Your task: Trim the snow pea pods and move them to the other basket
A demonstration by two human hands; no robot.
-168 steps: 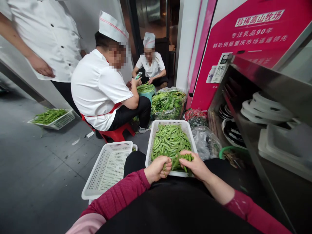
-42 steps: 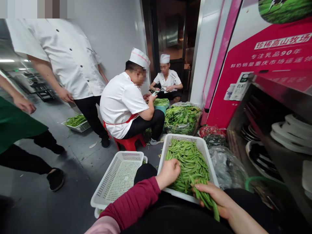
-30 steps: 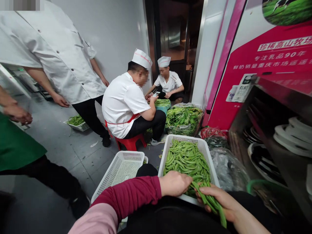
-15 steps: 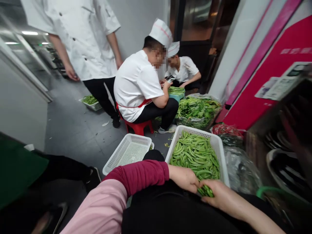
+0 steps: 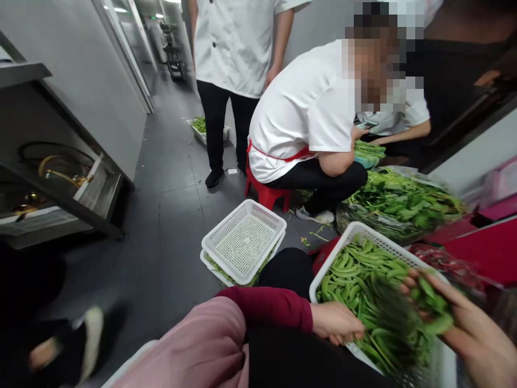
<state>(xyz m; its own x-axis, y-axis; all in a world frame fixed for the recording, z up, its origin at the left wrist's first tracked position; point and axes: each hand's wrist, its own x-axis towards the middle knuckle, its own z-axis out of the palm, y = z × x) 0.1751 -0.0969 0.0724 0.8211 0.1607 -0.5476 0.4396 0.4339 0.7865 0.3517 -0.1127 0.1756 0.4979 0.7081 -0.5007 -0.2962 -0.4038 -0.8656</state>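
My right hand (image 5: 464, 318) is over the right side of a white plastic basket (image 5: 317, 285), with its fingers curled round a small bunch of green pea pods (image 5: 434, 307). The basket is heaped with more pea pods (image 5: 351, 264). Between my hands, a dark green patch of pods is smeared by motion. My left hand (image 5: 337, 323), below a maroon cuff, is at the near left edge of the basket. Its fingers are curled closed, and whatever they hold, if anything, is hidden.
A white perforated basket (image 5: 246, 242) sits stacked on another holding greens. A co-worker in white (image 5: 299, 118) sits on a red stool (image 5: 266, 188), beside bagged leafy greens (image 5: 412, 199). Another person stands behind; a third crouches. A metal shelf (image 5: 72, 199) stands left.
My hands have come apart from the bunch they held together. The right hand has moved over the basket with pods; the left is at its near edge. The view has swung left.
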